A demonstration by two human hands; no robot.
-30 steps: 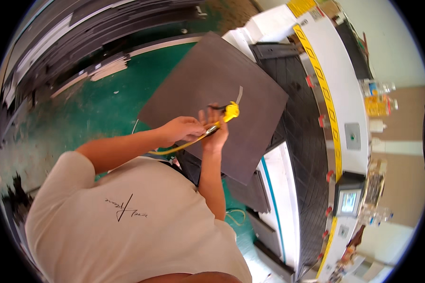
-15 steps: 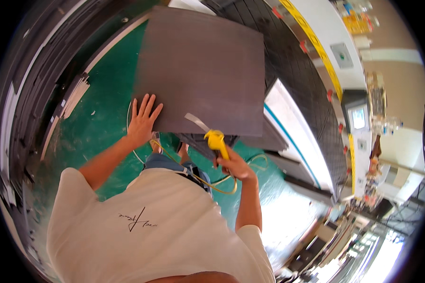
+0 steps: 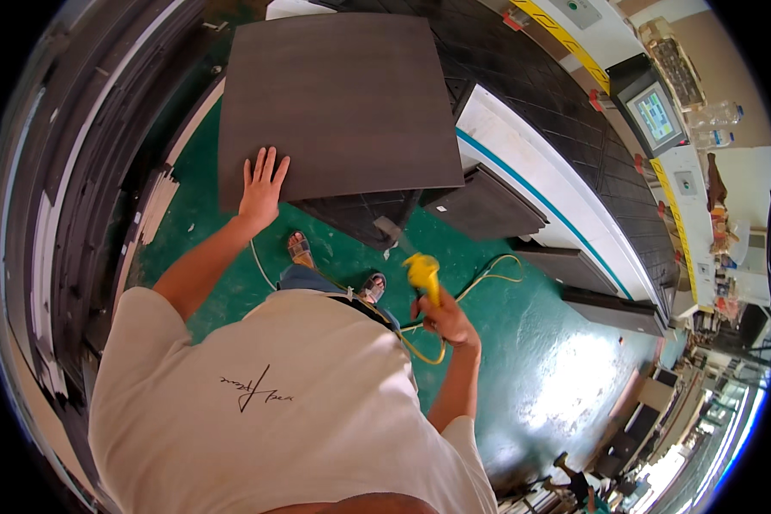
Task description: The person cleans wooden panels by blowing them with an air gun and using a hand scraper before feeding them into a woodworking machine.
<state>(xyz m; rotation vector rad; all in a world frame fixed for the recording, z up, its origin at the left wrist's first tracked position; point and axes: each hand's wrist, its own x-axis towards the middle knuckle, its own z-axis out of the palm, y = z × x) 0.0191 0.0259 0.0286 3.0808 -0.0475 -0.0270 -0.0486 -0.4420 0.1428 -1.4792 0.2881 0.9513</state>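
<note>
My left hand (image 3: 261,184) lies flat with fingers spread on the near left part of a large dark brown square panel (image 3: 338,103). In my right hand (image 3: 451,319) is a yellow air gun (image 3: 423,272), fingers wrapped round its handle. Its pale nozzle is smeared by motion and points toward the panel, just off the near edge. A yellow hose (image 3: 431,358) loops down from the gun by my waist. Under the panel a dark support (image 3: 364,218) shows in part; the rest of it is hidden.
Several dark panels (image 3: 484,206) lean against a white machine side with a blue stripe at the right. A dark slatted bed (image 3: 540,94) runs behind it. A control screen (image 3: 655,116) stands beyond. Dark stacked boards (image 3: 103,171) line the left. The hose trails over the green floor (image 3: 522,343).
My right hand has drawn the air gun back and right, so its nozzle is no longer over the panel. The view has shifted, and my left hand stays on the panel.
</note>
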